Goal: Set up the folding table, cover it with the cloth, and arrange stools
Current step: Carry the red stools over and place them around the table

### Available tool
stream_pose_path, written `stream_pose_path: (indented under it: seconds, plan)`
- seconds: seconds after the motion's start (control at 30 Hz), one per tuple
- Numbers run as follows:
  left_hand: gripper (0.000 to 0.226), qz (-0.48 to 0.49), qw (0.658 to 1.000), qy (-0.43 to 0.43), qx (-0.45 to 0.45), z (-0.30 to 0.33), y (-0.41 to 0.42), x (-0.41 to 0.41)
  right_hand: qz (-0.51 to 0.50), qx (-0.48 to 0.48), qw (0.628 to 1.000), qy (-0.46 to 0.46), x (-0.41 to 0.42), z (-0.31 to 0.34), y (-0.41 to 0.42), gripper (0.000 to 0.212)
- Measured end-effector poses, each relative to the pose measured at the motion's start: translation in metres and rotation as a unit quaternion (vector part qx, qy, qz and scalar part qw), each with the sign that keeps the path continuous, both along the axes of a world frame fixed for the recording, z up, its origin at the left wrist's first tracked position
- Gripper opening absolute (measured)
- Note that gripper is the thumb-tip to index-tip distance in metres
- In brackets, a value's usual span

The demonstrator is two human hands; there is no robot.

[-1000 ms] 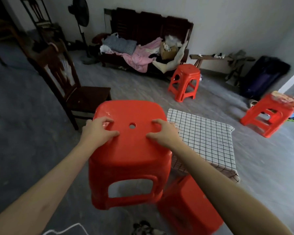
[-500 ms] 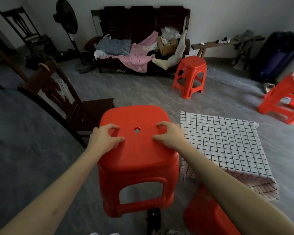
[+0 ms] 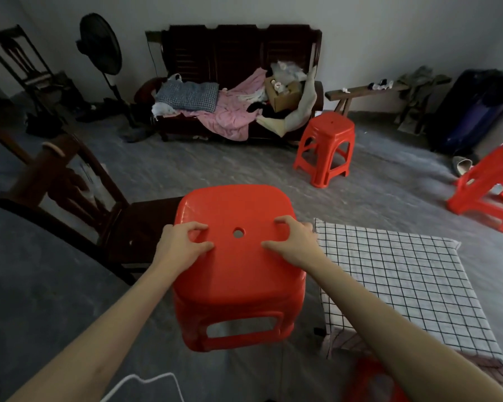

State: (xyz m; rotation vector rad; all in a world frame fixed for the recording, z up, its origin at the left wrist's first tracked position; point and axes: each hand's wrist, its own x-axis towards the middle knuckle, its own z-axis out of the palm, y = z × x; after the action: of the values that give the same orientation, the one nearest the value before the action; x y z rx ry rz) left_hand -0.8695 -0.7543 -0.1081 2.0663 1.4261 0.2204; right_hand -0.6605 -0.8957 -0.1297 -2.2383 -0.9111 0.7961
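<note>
Head view — left hand [image 3: 180,246] and right hand [image 3: 295,245], fingers curled in firm grip, hold red stool [image 3: 238,274] — checked cloth [image 3: 404,288] at three o'clock.

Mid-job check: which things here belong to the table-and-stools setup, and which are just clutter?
Job: red plastic stool held by left hand and right hand; checked-cloth-covered table; red stool by the sofa.
Clutter: dark wooden chair; black standing fan; dark wooden sofa.
</note>
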Motion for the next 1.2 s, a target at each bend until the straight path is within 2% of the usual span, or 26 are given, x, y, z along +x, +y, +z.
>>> stream_pose_path:
  seconds: [0.13,0.33,0.5,0.73,0.93,1.07,1.2]
  plan:
    - [0.046,-0.029,1.0,0.007,0.003,-0.009,0.039,0.024,-0.023,-0.007,1.0,-0.006,0.015,-0.008,0.026,0.069]
    - [0.045,-0.125,0.991,0.036,-0.004,-0.032,0.108,0.063,-0.082,-0.023,0.996,-0.018,0.031,-0.026,0.064,0.07]
    - [0.046,-0.214,0.976,0.034,-0.03,-0.061,0.158,0.099,-0.204,-0.027,0.978,0.032,0.029,-0.052,0.089,0.066]
    - [0.046,-0.303,0.95,0.036,-0.07,-0.106,0.205,0.144,-0.371,-0.003,0.927,0.065,0.026,-0.091,0.113,0.052]
    - [0.039,-0.317,0.94,0.026,-0.128,-0.175,0.224,0.153,-0.416,-0.022,0.906,0.078,0.022,-0.15,0.124,0.049]
    - [0.037,-0.316,0.937,0.032,-0.144,-0.241,0.233,0.158,-0.448,-0.038,0.89,0.083,0.017,-0.215,0.133,0.041]
    - [0.042,-0.298,0.941,0.031,-0.158,-0.315,0.235,0.161,-0.441,-0.048,0.891,0.093,0.027,-0.288,0.136,0.04]
